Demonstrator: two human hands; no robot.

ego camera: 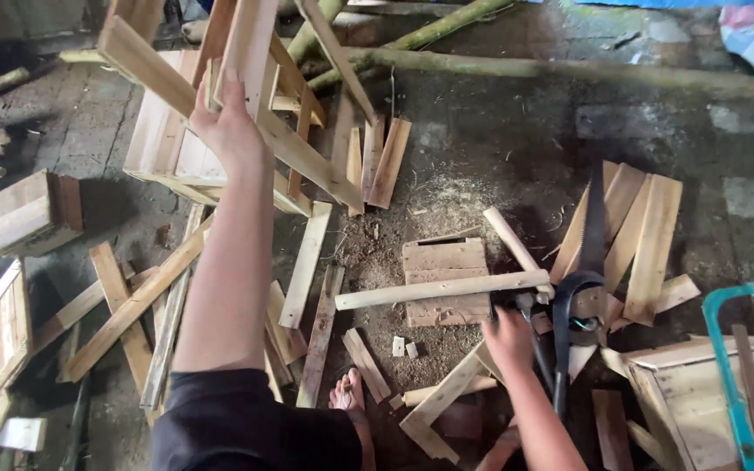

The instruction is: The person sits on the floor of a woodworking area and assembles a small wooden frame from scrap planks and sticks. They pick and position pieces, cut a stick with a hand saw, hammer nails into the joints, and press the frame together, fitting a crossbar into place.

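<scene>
The wooden frame (246, 105), nailed from pale slats, sits at eleven o'clock, tilted off the floor; it looks stiff, fairly light but awkward and splintery, best gripped on a slat near a joint. The left hand (229, 126) clasps one upright slat there. At five o'clock the right hand (508, 336) is curled around the dark handle of a hand saw (591, 235), blade pointing to twelve over loose planks (647, 235); the saw is rigid and sharp, handle-only. A wooden stick (442, 288) lies just above that hand.
</scene>
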